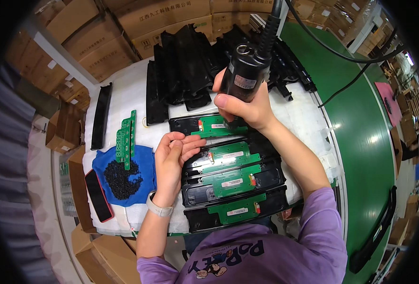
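Observation:
My right hand (247, 106) is wrapped round a black electric screwdriver (245, 71) that hangs from a thick cable. Its tip points down at a green circuit board (214, 127) lying in the farthest black plastic housing (183, 124). By that board's near left edge is my left hand (174, 154), its fingers half curled and the thumb laid in toward them; whatever they hold is too small to make out. Closer to me, several more black housings (194, 195) lie in a row, each with a green board (231, 183) carrying a white label and a small red-and-white part.
A blue cloth (145, 161) on the left bears a heap of small black pieces (122, 182) and bare green boards (133, 137). Beside it lies a red-edged phone (98, 196). Black housings (183, 61) are piled at the back. A green conveyor surface (361, 156) runs along the right.

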Demonstrator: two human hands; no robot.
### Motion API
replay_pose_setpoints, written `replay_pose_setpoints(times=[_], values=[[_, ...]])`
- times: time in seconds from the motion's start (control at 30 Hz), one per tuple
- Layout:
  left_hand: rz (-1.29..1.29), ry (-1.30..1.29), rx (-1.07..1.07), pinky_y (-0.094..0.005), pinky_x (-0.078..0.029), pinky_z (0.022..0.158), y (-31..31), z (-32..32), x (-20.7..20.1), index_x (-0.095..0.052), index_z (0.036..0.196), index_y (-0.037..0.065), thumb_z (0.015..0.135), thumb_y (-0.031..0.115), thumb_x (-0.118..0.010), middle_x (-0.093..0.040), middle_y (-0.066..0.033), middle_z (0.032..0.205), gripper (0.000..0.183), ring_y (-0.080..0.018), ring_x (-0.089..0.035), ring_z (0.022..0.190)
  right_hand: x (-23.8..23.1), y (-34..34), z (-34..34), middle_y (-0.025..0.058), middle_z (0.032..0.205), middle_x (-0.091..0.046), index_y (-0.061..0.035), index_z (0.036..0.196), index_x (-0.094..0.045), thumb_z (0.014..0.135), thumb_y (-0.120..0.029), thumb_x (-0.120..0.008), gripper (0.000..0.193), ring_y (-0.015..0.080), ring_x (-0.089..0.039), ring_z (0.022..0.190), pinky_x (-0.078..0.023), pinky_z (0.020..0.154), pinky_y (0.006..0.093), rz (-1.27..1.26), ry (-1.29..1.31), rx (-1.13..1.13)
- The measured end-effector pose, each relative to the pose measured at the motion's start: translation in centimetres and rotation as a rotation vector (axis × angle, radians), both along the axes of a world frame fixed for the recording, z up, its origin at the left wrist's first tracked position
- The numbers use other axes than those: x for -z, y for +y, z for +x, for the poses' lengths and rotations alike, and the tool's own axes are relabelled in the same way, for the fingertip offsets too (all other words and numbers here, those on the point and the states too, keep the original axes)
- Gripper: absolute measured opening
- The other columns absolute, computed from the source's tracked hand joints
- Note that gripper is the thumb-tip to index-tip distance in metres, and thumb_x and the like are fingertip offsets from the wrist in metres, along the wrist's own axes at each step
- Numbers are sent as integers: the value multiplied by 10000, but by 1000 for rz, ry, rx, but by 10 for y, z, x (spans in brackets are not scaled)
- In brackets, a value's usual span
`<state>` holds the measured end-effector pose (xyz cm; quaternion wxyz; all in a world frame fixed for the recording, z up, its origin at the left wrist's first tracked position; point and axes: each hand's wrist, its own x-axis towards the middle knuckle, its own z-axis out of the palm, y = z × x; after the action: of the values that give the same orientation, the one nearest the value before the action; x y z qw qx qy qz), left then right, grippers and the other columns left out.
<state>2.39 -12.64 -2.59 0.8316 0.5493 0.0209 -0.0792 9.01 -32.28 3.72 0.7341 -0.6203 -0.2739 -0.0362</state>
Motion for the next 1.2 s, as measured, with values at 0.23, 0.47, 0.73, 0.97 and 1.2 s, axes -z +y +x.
replay_pose_setpoints(times=[0.23,0.47,0.73,0.97,1.2], values=[[71,34,11,-205,-469,507,-3,3,-2,-465,1003,20,962,163,-405,-618,-130,756,160,-149,-602,571,8,0,4,-11,596,-546,-16,727,-570,698,-132,-732,201,45,-486,513,-362,471,193,-70,-23,-13],[83,15,110,-177,-245,388,5,2,4,-493,958,30,964,183,-403,-383,26,540,178,-32,-313,440,7,6,-3,-13,625,-541,-27,720,-572,688,-108,-720,172,44,-485,562,-371,512,201,-70,-66,55],[50,-15,67,-209,-427,540,-5,-3,-1,-527,937,9,900,92,-525,-595,-67,738,91,-114,-552,602,-7,5,-13,40,537,-468,-17,908,-476,803,-121,-580,181,127,-443,393,-368,402,257,220,13,-104],[45,-45,244,-271,-526,667,-3,-6,-3,-553,962,-31,875,87,-571,-653,-156,855,148,-225,-663,752,-13,4,-19,11,558,-442,-73,970,-453,891,-345,-468,284,120,-433,417,-421,501,298,568,67,-206],[53,-80,250,-263,-533,671,-5,-6,-3,-554,930,-44,827,-37,-577,-656,-161,835,106,-227,-667,753,-11,4,-18,11,554,-438,-76,961,-468,897,-323,-451,255,120,-432,415,-429,506,303,612,146,-203]])
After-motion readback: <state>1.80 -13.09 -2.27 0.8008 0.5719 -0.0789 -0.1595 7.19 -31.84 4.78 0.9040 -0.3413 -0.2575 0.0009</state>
